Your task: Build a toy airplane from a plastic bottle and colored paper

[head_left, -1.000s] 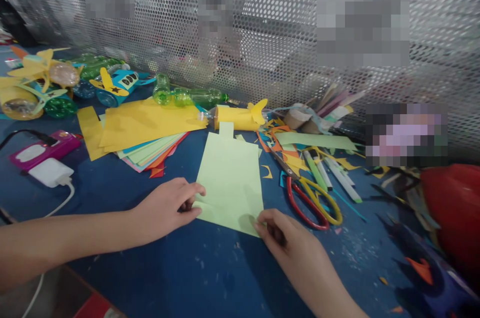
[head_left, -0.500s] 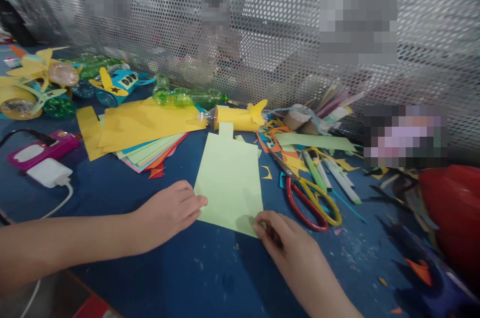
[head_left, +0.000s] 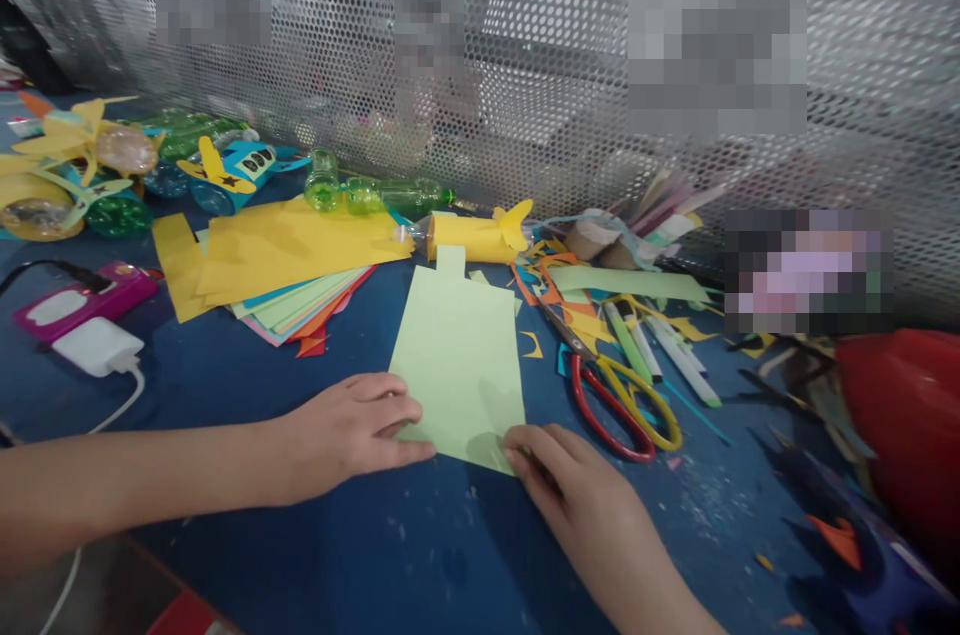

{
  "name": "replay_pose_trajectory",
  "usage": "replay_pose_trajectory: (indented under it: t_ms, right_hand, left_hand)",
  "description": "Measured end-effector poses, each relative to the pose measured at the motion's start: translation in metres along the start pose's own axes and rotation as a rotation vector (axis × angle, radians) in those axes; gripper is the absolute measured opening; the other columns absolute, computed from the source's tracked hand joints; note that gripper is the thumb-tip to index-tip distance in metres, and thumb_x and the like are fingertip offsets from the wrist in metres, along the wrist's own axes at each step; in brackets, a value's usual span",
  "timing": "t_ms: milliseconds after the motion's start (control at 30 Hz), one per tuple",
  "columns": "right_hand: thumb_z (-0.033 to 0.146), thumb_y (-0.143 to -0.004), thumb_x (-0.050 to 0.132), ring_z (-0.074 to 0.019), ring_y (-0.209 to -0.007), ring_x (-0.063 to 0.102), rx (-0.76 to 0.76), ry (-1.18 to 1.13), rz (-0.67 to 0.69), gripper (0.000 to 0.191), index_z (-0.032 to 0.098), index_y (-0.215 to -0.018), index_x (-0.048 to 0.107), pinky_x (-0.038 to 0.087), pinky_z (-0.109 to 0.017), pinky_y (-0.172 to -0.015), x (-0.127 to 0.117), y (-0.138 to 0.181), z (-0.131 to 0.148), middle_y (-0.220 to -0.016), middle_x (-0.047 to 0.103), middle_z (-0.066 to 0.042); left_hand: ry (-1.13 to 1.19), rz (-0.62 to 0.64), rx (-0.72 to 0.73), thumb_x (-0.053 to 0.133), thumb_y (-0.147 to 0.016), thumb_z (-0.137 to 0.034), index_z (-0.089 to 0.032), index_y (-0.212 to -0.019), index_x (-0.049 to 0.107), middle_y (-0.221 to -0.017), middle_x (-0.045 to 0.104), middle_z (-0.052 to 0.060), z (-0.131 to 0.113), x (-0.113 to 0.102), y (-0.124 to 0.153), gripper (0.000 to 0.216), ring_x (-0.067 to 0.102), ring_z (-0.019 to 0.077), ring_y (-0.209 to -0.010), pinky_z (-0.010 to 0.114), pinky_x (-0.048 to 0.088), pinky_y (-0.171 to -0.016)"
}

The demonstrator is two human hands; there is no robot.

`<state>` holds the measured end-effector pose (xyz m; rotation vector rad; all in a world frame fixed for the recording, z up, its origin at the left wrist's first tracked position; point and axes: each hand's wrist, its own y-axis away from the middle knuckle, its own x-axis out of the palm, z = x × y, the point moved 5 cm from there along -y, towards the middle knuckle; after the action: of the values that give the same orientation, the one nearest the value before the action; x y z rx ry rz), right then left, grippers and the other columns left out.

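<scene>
A pale green sheet of paper (head_left: 457, 365) lies flat on the blue table, its near edge toward me. My left hand (head_left: 375, 425) rests over its lower left corner, fingers apart, the thumb stretched along the near edge. At the lower right corner, my right hand (head_left: 562, 475) pinches the paper between thumb and fingertips. Just beyond the sheet's far edge is a small pale green strip (head_left: 451, 262). Scissors (head_left: 622, 405) with one red and one yellow handle lie right of the sheet, near my right hand.
Yellow sheets (head_left: 300, 250) cover a stack of coloured paper (head_left: 300, 305) at left. Behind are a yellow-wrapped bottle (head_left: 469, 238) and green bottles (head_left: 405, 197). Markers (head_left: 682, 360) and paper scraps lie right. A purple power strip (head_left: 90, 300) with a white charger (head_left: 101, 345) sits left.
My left hand has moved slightly right and down onto the paper's near left corner, its thumb spreading along the edge. My right hand stays nearly still at the other corner.
</scene>
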<state>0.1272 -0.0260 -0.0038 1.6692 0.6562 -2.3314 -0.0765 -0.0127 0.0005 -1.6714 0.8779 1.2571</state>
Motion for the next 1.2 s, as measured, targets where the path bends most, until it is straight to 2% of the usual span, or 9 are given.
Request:
replay_pose_trajectory:
  t_ms: [167, 267, 367, 433, 500, 600, 833, 1000, 1200]
  right_hand:
    - [0.027, -0.093, 0.035, -0.0161, -0.066, 0.059, -0.018, -0.022, -0.007, 0.025, 0.022, -0.087, 0.059, 0.048, -0.025, -0.055, 0.001, 0.002, -0.002, -0.077, 0.059, -0.004]
    - [0.024, -0.091, 0.04, -0.0168, -0.071, 0.057, -0.084, 0.062, -0.135, 0.024, 0.023, -0.092, 0.063, 0.047, -0.026, -0.059, -0.009, 0.005, 0.006, -0.082, 0.057, -0.007]
    - [0.023, -0.088, 0.047, -0.0203, -0.088, 0.056, -0.242, 0.18, -0.274, 0.026, 0.032, -0.106, 0.064, 0.043, -0.036, -0.081, -0.02, 0.005, 0.025, -0.095, 0.059, -0.006]
    - [0.027, -0.087, 0.05, -0.0211, -0.104, 0.051, -0.358, 0.201, -0.246, 0.029, 0.037, -0.112, 0.06, 0.031, -0.041, -0.098, -0.019, 0.004, 0.037, -0.106, 0.06, -0.003]
    - [0.033, -0.087, 0.05, -0.0207, -0.114, 0.046, -0.421, 0.202, -0.18, 0.03, 0.037, -0.116, 0.058, 0.019, -0.042, -0.106, -0.015, 0.001, 0.043, -0.113, 0.059, 0.0]
    - [0.039, -0.088, 0.048, -0.0206, -0.119, 0.043, -0.42, 0.218, -0.136, 0.033, 0.037, -0.12, 0.055, 0.013, -0.042, -0.108, -0.01, -0.001, 0.043, -0.117, 0.058, 0.001]
    - [0.041, -0.087, 0.049, -0.0203, -0.12, 0.043, -0.401, 0.226, -0.134, 0.031, 0.037, -0.116, 0.058, 0.009, -0.042, -0.11, -0.01, 0.002, 0.038, -0.118, 0.06, 0.001]
    - [0.042, -0.086, 0.053, -0.0202, -0.121, 0.044, -0.336, 0.138, -0.174, 0.023, 0.033, -0.101, 0.066, 0.012, -0.046, -0.111, -0.015, 0.008, 0.029, -0.117, 0.062, 0.002]
    - [0.029, -0.089, 0.049, -0.0174, -0.115, 0.051, -0.382, 0.134, -0.156, 0.021, 0.024, -0.088, 0.069, 0.017, -0.042, -0.111, -0.026, 0.01, 0.027, -0.112, 0.067, 0.0]
  left_hand:
    - [0.038, -0.014, 0.032, 0.044, -0.089, -0.013, -0.019, -0.117, 0.054, -0.096, 0.057, 0.009, -0.003, 0.0, -0.004, 0.03, 0.046, 0.0204, -0.093, 0.032, 0.04, -0.084]
    - [-0.007, -0.029, 0.059, 0.04, -0.091, -0.012, -0.015, -0.116, 0.054, -0.101, 0.059, 0.009, -0.007, -0.001, -0.005, 0.029, 0.047, 0.0207, -0.099, 0.033, 0.037, -0.088]
    - [-0.075, -0.061, 0.063, 0.037, -0.092, -0.012, -0.017, -0.113, 0.055, -0.1, 0.062, 0.005, -0.009, -0.003, -0.006, 0.028, 0.049, 0.0187, -0.098, 0.033, 0.034, -0.088]
    - [-0.08, -0.073, 0.061, 0.038, -0.093, -0.013, -0.019, -0.11, 0.056, -0.1, 0.063, 0.003, -0.008, -0.003, -0.006, 0.026, 0.05, 0.0176, -0.096, 0.033, 0.033, -0.088]
    - [-0.066, -0.074, 0.058, 0.04, -0.092, -0.015, -0.02, -0.107, 0.057, -0.102, 0.062, 0.003, -0.007, -0.002, -0.006, 0.023, 0.051, 0.0174, -0.096, 0.033, 0.032, -0.089]
    - [-0.057, -0.07, 0.053, 0.042, -0.092, -0.016, -0.02, -0.106, 0.058, -0.102, 0.062, 0.003, -0.005, 0.0, -0.005, 0.022, 0.051, 0.0175, -0.095, 0.033, 0.031, -0.089]
    - [-0.037, -0.054, 0.041, 0.039, -0.092, -0.014, -0.02, -0.111, 0.057, -0.099, 0.063, 0.004, -0.005, -0.002, -0.006, 0.027, 0.052, 0.018, -0.092, 0.034, 0.033, -0.086]
    - [0.018, -0.059, 0.042, 0.039, -0.089, -0.011, -0.019, -0.108, 0.058, -0.097, 0.064, 0.006, -0.003, -0.004, -0.006, 0.028, 0.054, 0.0188, -0.089, 0.035, 0.039, -0.083]
    - [0.184, -0.149, 0.052, 0.047, -0.076, -0.007, -0.015, -0.1, 0.061, -0.092, 0.066, 0.009, -0.002, -0.014, -0.004, 0.029, 0.058, 0.0197, -0.088, 0.034, 0.046, -0.084]
